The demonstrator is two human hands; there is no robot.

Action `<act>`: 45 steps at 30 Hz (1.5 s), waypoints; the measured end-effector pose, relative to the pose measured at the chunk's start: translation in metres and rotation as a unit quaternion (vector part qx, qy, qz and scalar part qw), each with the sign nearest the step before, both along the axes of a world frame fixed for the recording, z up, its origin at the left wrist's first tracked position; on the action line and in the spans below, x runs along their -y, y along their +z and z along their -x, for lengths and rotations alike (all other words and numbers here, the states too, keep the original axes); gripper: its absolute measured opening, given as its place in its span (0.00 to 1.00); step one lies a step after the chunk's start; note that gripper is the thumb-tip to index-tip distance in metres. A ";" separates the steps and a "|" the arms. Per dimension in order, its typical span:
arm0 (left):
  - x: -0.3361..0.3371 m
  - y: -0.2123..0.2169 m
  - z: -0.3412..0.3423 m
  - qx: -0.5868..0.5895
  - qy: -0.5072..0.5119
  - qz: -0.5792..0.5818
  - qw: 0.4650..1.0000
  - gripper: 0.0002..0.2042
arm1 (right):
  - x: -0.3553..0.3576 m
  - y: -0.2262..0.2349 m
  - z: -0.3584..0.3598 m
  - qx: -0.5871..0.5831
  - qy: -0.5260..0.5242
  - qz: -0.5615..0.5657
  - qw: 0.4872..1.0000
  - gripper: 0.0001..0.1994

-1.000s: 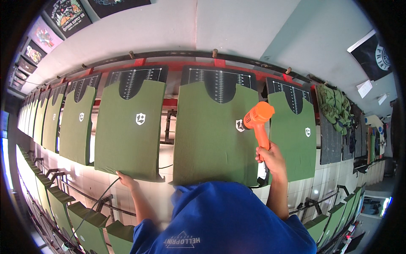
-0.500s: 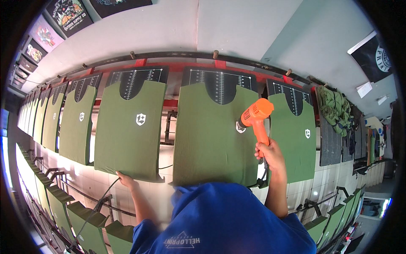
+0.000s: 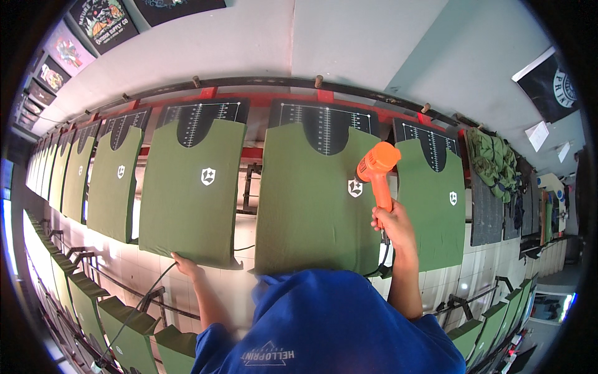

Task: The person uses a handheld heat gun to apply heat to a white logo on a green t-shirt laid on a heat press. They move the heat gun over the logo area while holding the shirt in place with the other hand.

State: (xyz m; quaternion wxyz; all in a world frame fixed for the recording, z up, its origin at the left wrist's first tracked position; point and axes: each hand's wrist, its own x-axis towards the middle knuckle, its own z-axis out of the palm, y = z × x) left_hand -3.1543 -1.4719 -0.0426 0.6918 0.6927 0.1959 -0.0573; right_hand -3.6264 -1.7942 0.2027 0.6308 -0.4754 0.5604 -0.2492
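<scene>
My right hand is wrapped round the handle of an orange heat gun. Its nozzle points left and down, just over the white shield print on the chest of a green shirt piece. That piece lies stretched on a dark board marked with white rulers. At the lower edge of the neighbouring green shirt piece on the left, my left hand is closed on a black power cord; its fingertips are partly hidden there.
More green shirt pieces on boards run off to the left, and another lies at the right. Behind them passes a dark rail. Bundled green cloth rests on boards farther right. Another row of covered boards stands at the lower left.
The heat gun has shifted slightly up and away from the print, so more of the white shield shows. My right hand moved a little with it; my left hand stays put.
</scene>
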 end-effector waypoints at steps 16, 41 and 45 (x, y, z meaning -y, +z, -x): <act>0.011 0.013 0.008 -0.004 0.017 -0.019 1.000 0.32 | -0.013 0.006 0.010 -0.029 -0.025 0.002 0.999 0.09; 0.000 0.001 0.000 0.001 -0.001 -0.001 1.000 0.31 | -0.020 0.014 0.011 -0.027 -0.018 -0.006 0.999 0.08; 0.005 0.007 0.004 -0.009 0.004 0.004 1.000 0.31 | -0.023 0.014 0.013 -0.025 -0.025 -0.008 0.999 0.08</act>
